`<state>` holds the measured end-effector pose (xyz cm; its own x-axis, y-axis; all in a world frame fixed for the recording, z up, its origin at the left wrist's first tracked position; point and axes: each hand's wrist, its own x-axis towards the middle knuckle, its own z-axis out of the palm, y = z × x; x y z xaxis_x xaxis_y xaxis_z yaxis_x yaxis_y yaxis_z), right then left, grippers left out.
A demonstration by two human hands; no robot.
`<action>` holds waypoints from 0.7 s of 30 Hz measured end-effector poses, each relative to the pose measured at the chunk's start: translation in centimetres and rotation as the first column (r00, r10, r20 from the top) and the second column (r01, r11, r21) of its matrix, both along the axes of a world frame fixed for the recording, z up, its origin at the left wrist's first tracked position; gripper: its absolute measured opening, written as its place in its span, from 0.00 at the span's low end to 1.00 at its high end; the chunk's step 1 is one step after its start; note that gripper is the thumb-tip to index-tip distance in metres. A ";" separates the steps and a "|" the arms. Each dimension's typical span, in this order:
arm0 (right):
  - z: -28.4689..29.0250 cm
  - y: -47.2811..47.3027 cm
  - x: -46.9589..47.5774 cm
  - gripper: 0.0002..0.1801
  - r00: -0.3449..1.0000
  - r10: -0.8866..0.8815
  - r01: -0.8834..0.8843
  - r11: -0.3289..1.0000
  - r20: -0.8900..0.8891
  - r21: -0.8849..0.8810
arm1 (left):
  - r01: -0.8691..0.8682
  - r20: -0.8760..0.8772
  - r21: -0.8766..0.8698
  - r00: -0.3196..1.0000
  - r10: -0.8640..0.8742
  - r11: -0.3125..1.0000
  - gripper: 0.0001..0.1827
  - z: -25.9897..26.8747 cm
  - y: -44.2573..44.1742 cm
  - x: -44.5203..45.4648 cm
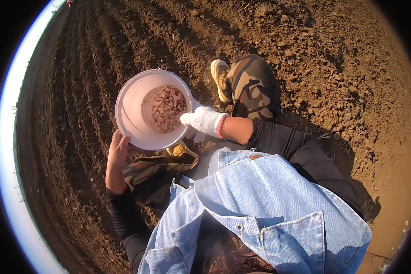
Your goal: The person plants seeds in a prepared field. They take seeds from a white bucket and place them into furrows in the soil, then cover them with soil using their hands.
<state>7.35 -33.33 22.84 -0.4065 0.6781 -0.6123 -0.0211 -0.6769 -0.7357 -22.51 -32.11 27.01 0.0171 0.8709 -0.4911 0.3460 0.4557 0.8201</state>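
Note:
A white plastic bucket (pixel 132 102) is tilted so that its inside shows, with many pinkish-brown seeds or cloves (pixel 167 108) at the bottom. My left hand (pixel 118 150), bare, grips the bucket's rim at the lower left, thumb at the edge. My right hand (pixel 203 120) wears a white knit glove with a red cuff and lies at the bucket's right rim. Its thumb reaches over the rim, and the other fingers are hidden behind the wall. Both hands hold the bucket between them.
Furrowed brown soil (pixel 85 68) runs along the left and top. Cloddy soil (pixel 315 78) lies at the right. My legs in camouflage trousers (pixel 257 89) and a tan shoe (pixel 221 80) are beyond and beside the bucket. A denim garment (pixel 253 185) covers my front.

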 end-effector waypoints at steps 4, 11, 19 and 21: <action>-4.9 -1.0 1.5 0.16 0.944 0.224 -0.288 0.919 0.244 0.271 | 0.338 -0.798 0.069 0.583 -0.152 0.938 0.13 -1.7 -1.3 4.3; -9.3 -1.2 0.8 0.14 0.486 0.220 -0.841 0.381 0.846 0.385 | 0.628 -0.829 0.172 0.509 -0.232 0.759 0.28 -12.5 3.2 10.6; -9.9 -0.8 0.0 0.19 0.859 0.121 -0.351 0.847 0.497 0.400 | 0.317 -0.551 0.060 0.802 -0.233 0.947 0.34 -21.3 5.6 10.0; -9.6 -1.0 -0.1 0.20 0.861 0.077 -0.292 0.884 0.503 0.366 | 0.304 -0.504 0.030 0.827 -0.248 0.952 0.33 -22.2 4.6 9.9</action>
<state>7.30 -34.35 13.28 -0.2934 0.8510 -0.4356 0.4859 -0.2597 -0.8346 -12.60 -27.47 4.81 0.0464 0.9125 -0.4065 0.8123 0.2024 0.5470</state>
